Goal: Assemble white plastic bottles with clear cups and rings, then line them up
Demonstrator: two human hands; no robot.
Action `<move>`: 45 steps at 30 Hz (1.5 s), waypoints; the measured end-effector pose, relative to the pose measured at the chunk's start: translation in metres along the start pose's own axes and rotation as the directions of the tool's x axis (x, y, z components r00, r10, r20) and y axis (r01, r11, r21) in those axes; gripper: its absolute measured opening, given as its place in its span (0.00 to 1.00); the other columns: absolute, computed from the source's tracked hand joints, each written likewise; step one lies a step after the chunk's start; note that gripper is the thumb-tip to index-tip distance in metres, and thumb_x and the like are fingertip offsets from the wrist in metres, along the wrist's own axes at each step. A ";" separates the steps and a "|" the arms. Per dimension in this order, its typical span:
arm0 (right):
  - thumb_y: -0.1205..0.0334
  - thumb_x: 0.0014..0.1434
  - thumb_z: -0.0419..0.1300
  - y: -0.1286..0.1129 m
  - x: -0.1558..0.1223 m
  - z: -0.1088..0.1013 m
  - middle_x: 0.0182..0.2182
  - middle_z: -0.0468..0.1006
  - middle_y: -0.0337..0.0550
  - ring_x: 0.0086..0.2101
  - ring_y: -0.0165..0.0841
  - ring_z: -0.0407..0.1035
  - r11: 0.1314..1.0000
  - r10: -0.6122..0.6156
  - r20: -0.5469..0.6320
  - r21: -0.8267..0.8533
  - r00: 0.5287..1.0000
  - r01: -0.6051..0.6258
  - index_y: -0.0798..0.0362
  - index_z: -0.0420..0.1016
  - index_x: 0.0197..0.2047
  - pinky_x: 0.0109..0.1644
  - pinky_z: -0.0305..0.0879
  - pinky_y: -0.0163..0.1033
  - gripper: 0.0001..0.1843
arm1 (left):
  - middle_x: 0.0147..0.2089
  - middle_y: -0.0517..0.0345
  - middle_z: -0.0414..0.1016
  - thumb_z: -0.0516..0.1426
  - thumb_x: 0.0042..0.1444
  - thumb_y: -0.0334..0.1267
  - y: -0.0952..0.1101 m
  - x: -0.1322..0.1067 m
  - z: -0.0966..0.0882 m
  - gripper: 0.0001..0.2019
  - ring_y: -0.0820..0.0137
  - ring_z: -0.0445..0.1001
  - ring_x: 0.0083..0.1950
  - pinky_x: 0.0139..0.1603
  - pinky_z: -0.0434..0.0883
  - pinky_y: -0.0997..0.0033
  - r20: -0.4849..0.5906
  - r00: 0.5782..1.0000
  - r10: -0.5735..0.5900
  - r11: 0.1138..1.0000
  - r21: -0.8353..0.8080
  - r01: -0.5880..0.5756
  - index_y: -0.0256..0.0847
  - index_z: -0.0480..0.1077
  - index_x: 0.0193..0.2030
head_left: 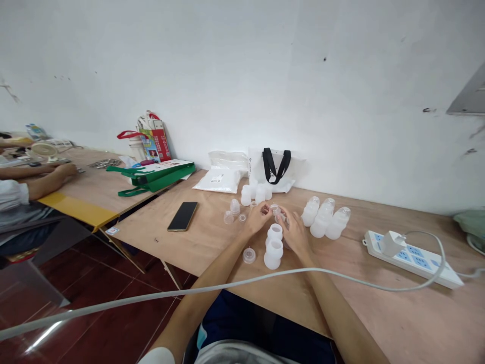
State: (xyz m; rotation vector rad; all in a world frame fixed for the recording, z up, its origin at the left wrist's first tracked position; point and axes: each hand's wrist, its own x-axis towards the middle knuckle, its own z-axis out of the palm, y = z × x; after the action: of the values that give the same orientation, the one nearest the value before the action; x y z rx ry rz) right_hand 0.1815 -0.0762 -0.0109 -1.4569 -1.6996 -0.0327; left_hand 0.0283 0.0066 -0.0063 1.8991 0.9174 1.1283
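Both my hands meet over the wooden table (pixel 212 237), pinched on a small clear plastic part (pixel 275 209) between them. My left hand (pixel 258 218) closes on its left side. From the right, my right hand (pixel 292 230) closes on it. Two white plastic bottle bodies (pixel 273 247) stand just in front of my hands. A small clear cap (pixel 249 255) lies left of them. Three finished white bottles (pixel 325 218) lie on their sides to the right. More white and clear parts (pixel 253 194) sit behind my hands.
A black phone (pixel 183 216) lies left of the parts. A white power strip (pixel 413 258) with a plug sits at the right, its cable (pixel 303 273) crossing over my forearms. White bags (pixel 275 169) and a green bag (pixel 161 174) rest by the wall. Another person's arm (pixel 45 182) lies on the left table.
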 end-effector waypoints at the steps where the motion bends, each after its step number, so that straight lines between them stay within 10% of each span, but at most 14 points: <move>1: 0.48 0.73 0.47 0.000 0.000 -0.001 0.50 0.81 0.48 0.48 0.45 0.71 1.000 -0.014 0.007 -0.011 1.000 0.014 0.46 0.70 0.64 0.56 0.64 0.51 0.24 | 0.38 0.58 0.78 0.58 0.62 0.42 -0.002 0.002 0.001 0.07 0.69 0.78 0.38 0.39 0.75 0.70 -0.005 0.999 -0.040 0.994 -0.098 0.039 0.42 0.66 0.38; 7: 0.52 0.74 0.45 0.006 0.000 -0.001 0.48 0.82 0.49 0.49 0.45 0.71 0.997 -0.035 -0.074 -0.077 0.997 0.029 0.50 0.73 0.60 0.55 0.61 0.50 0.22 | 0.36 0.55 0.80 0.63 0.57 0.43 -0.009 0.008 0.001 0.17 0.70 0.78 0.27 0.26 0.76 0.70 0.015 0.969 -0.247 0.775 -0.597 0.206 0.43 0.58 0.43; 23: 0.54 0.74 0.48 0.026 -0.008 -0.018 0.44 0.84 0.47 0.46 0.43 0.72 0.982 -0.090 -0.217 -0.183 0.972 0.050 0.50 0.78 0.47 0.50 0.58 0.46 0.18 | 0.57 0.40 0.78 0.58 0.63 0.42 -0.015 0.008 -0.022 0.28 0.62 0.81 0.47 0.37 0.80 0.66 0.123 0.972 -0.198 0.542 -0.813 0.213 0.40 0.63 0.69; 29: 0.57 0.73 0.51 0.032 -0.012 -0.027 0.45 0.84 0.46 0.45 0.42 0.73 0.967 -0.188 -0.182 -0.205 0.965 0.150 0.50 0.77 0.49 0.51 0.59 0.47 0.14 | 0.54 0.43 0.79 0.59 0.63 0.56 -0.024 0.000 -0.030 0.33 0.63 0.82 0.41 0.31 0.78 0.70 0.025 0.985 -0.170 0.704 -0.696 0.139 0.41 0.66 0.69; 35: 0.65 0.71 0.53 0.046 -0.025 -0.041 0.45 0.84 0.44 0.43 0.40 0.74 0.886 -0.409 -0.025 -0.252 0.912 0.390 0.50 0.77 0.50 0.49 0.62 0.47 0.11 | 0.36 0.51 0.80 0.59 0.60 0.61 -0.034 -0.017 -0.044 0.28 0.76 0.69 0.22 0.17 0.62 0.78 -0.105 0.991 -0.086 0.905 -0.425 0.033 0.34 0.79 0.47; 45: 0.64 0.70 0.54 0.049 -0.023 -0.053 0.38 0.82 0.46 0.38 0.40 0.73 0.966 -0.258 -0.270 -0.090 0.928 0.242 0.49 0.77 0.45 0.47 0.70 0.47 0.10 | 0.42 0.54 0.76 0.65 0.58 0.50 -0.044 -0.024 -0.045 0.30 0.68 0.78 0.40 0.37 0.76 0.71 0.068 0.997 -0.033 0.958 -0.283 0.051 0.42 0.66 0.64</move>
State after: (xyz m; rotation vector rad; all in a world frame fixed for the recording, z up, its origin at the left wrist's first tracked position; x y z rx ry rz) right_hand 0.2501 -0.1071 -0.0162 -1.2008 -1.6476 -0.4099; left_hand -0.0305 0.0174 -0.0377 1.6629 0.7151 1.1045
